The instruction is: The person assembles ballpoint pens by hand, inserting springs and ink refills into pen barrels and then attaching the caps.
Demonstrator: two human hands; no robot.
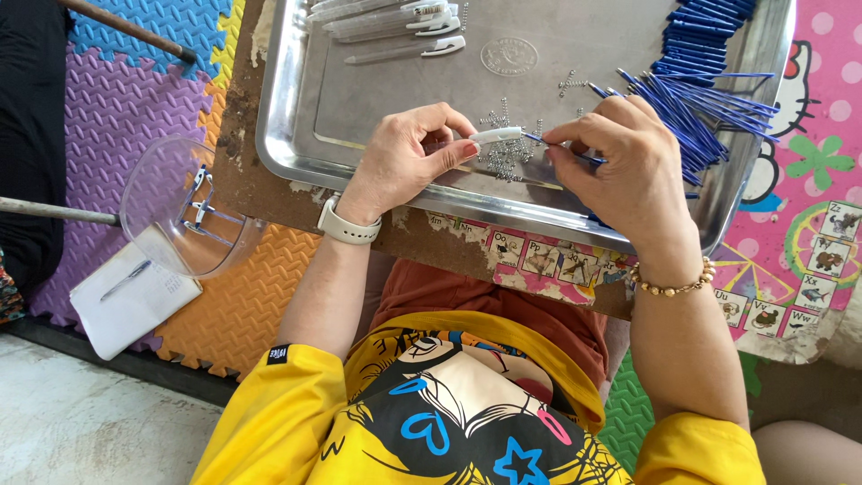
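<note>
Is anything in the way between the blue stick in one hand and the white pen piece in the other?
Nothing visible is. The right hand holds the blue refill with its tip right at the open end of the white pen barrel pinched in the left hand. The small springs lie below on the tray.

The single camera is sitting on the person's head and looking almost straight down, tilted slightly forward. It is hanging close over the hands (521, 157), which are filling the middle of the view. The person's yellow shirt (449, 422) is lying at the near edge, the metal tray (296, 135) on the desk (242, 180) is running off the far edge, and foam floor mats (117, 117) are showing at left and right.
</note>
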